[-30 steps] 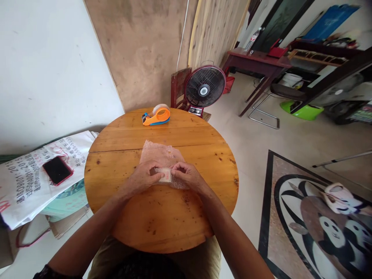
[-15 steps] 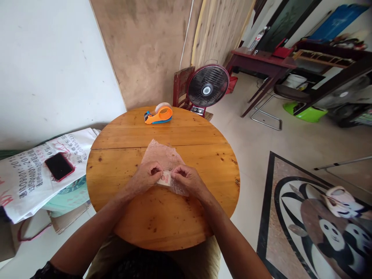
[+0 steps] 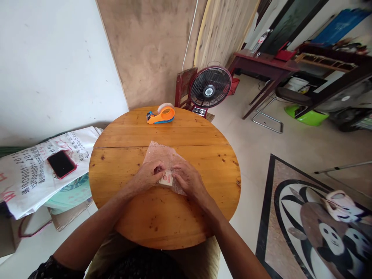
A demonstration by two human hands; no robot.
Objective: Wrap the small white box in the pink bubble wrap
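Observation:
A small whitish box point(image 3: 166, 178) with red print lies on a sheet of pinkish, see-through bubble wrap point(image 3: 162, 152) at the middle of the round wooden table. My left hand point(image 3: 149, 174) is closed, its thumb and forefinger pinching the box's left side. On the opposite side, my right hand point(image 3: 188, 177) has its thumb at the box's right edge and its fingers bent over the bubble wrap, gripping there. The fingers partly cover both ends of the box. Behind the wrap, an orange and blue tape dispenser point(image 3: 161, 116) with a clear roll stands near the table's far edge.
The round table point(image 3: 130, 135) sits beside a white wall. To the left, a phone point(image 3: 61, 164) rests on a printed white sack point(image 3: 31, 170). An electric fan point(image 3: 209, 87) stands beyond the far edge by a chair. A dark red desk point(image 3: 267, 62) is further right.
My right hand's fingers have shifted and bent further over the wrap, uncovering more of the box's print. The box and wrap stay on the table, and the view has moved slightly.

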